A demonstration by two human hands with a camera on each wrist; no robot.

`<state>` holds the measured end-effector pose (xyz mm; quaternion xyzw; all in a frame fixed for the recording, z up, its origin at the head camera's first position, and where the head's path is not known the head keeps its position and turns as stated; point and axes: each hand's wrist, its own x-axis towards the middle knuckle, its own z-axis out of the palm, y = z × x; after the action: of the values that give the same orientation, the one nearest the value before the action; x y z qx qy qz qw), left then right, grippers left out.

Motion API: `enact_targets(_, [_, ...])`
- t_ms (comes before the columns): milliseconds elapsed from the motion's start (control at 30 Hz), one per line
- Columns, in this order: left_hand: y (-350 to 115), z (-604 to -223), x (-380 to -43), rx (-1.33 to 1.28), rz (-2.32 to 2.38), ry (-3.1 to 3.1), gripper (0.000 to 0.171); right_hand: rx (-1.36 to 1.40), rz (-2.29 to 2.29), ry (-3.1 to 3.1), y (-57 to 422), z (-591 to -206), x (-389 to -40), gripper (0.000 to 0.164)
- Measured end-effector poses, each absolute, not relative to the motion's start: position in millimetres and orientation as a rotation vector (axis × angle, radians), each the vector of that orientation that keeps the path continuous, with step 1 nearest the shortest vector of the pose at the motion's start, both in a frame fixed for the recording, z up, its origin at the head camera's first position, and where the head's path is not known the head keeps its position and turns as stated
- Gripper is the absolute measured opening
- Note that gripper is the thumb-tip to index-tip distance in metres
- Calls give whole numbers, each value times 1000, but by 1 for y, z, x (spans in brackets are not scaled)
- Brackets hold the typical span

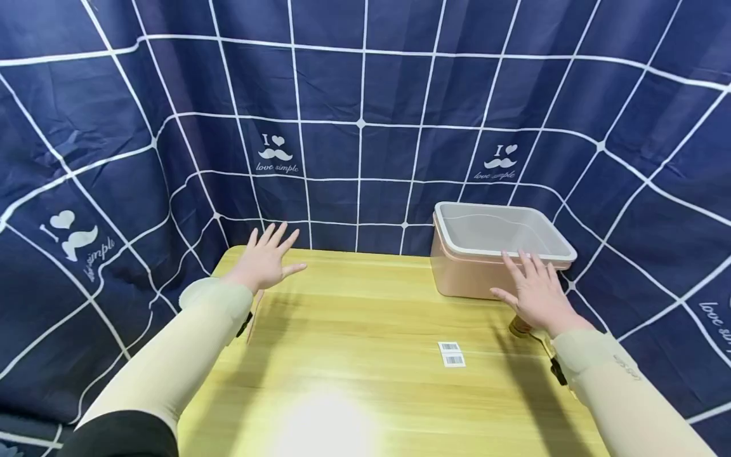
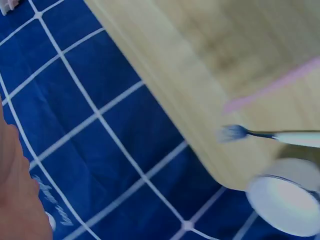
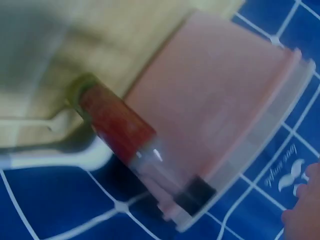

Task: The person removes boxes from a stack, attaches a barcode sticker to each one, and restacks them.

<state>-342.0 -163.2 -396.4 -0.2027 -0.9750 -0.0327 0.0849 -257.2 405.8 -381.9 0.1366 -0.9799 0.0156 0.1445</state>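
Left hand [image 1: 259, 265], right hand [image 1: 539, 295]: both empty, fingers spread wide.
Left near white cup [image 2: 282, 205] (blurry in wrist view); right near pink bin [image 1: 465, 276] and bottle [image 3: 119, 121].

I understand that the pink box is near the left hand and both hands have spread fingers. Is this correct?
No: the pink box is near the right hand, not the left hand, as the head view shows; both hands have spread fingers.
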Motion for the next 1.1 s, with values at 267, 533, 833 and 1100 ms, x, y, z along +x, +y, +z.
enact_targets(267, [-86,-362,-379,-675,-166,-2892,81,325,45,-2819,429,-354,-285,84])
enact_targets(533, [23,-360,-406,-561,-629,-2935,63,247,67,-2944,446,-351,-314,73])
enact_targets(833, [126,-385,-399,-553,-1382,-2904,45,351,73,-2900,432,-377,-328,50])
enact_targets(1100, [169,-396,-398,-380,-1668,-2772,30,385,179,-2809,425,-388,-340,19])
